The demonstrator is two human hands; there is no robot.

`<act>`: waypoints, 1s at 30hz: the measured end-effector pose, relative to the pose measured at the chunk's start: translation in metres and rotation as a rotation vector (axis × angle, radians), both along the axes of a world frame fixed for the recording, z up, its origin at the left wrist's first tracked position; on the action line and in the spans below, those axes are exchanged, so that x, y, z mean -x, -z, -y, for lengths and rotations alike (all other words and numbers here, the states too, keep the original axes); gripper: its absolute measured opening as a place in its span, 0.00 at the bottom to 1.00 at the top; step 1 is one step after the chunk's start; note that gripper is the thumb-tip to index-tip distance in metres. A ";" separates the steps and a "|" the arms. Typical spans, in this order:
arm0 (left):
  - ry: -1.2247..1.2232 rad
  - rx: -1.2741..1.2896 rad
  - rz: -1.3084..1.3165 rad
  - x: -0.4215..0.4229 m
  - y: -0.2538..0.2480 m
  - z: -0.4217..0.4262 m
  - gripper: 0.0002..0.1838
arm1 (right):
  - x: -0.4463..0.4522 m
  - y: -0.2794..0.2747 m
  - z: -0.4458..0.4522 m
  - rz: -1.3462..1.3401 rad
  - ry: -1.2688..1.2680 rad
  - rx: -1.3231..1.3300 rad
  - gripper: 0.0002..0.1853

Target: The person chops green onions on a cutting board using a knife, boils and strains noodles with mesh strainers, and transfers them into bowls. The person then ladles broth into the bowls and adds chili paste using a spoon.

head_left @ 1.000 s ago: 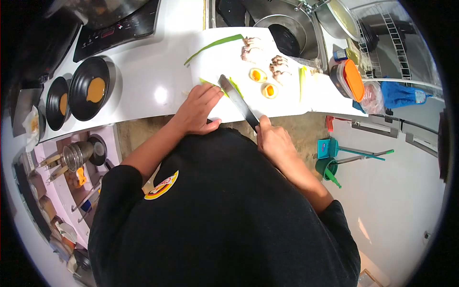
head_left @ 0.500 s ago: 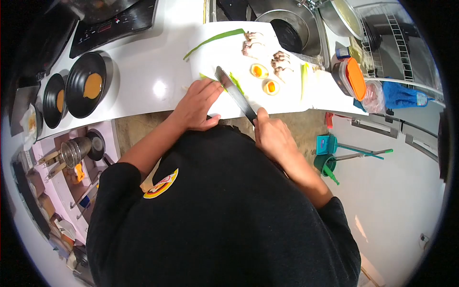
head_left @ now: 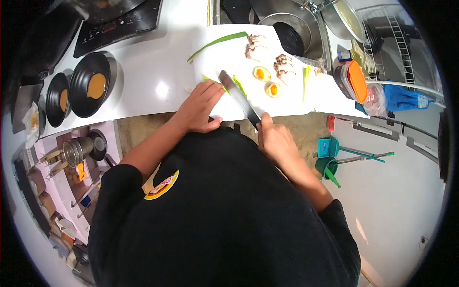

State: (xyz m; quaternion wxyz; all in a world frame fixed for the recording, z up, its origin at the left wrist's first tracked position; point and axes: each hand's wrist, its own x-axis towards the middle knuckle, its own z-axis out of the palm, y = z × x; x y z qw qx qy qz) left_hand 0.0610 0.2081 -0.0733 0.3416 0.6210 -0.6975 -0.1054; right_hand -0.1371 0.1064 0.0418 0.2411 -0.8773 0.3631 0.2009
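On the white cutting board (head_left: 224, 60), my left hand (head_left: 203, 105) presses its curled fingertips on a green onion (head_left: 206, 78), mostly hidden beneath them. My right hand (head_left: 277, 138) is closed around the handle of a kitchen knife (head_left: 240, 98). The blade slants away from me, close beside the left fingertips. Cut green onion pieces (head_left: 239, 85) lie just right of the blade. Farther right are two halved eggs (head_left: 261, 73) with orange yolks and two portions of sliced meat (head_left: 256, 48). A long green leaf (head_left: 217, 44) stretches along the far side, and a pale green stalk (head_left: 306, 82) lies at right.
Two black bowls (head_left: 89, 62) with brown liquid stand on the left counter, below an induction cooker (head_left: 112, 29). Behind the board is a sink (head_left: 315, 36) with a pot in it. An orange-lidded container (head_left: 356, 81) and a blue cloth (head_left: 404, 98) are at right.
The whole view has shifted slightly. Both hands keep nearly the same places, with the knife still beside the left fingertips.
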 end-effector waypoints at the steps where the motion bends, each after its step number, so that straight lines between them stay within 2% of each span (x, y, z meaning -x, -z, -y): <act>1: -0.002 -0.011 0.002 0.000 -0.001 0.000 0.35 | -0.003 0.003 0.000 -0.003 -0.007 0.008 0.09; 6: 0.002 -0.050 -0.033 0.002 -0.004 0.001 0.36 | -0.008 0.003 -0.002 -0.003 -0.009 -0.008 0.08; 12: -0.020 -0.007 -0.010 0.003 -0.002 0.000 0.34 | 0.028 -0.013 -0.009 -0.178 0.085 -0.066 0.09; 14: -0.023 -0.013 -0.028 0.003 -0.003 0.000 0.35 | 0.027 -0.029 -0.009 -0.152 0.049 -0.046 0.10; 17: -0.005 0.015 -0.039 0.001 0.004 -0.001 0.35 | 0.014 -0.007 -0.005 0.010 0.031 -0.022 0.10; 21: 0.020 0.015 -0.058 0.000 0.000 0.000 0.37 | -0.005 0.008 -0.005 0.026 0.012 0.031 0.08; 23: 0.016 -0.019 -0.062 0.001 -0.001 0.000 0.37 | -0.003 0.016 -0.004 0.152 -0.030 0.070 0.11; 30: 0.013 -0.024 -0.056 0.000 -0.002 0.000 0.35 | 0.020 -0.011 -0.007 -0.090 0.048 -0.067 0.08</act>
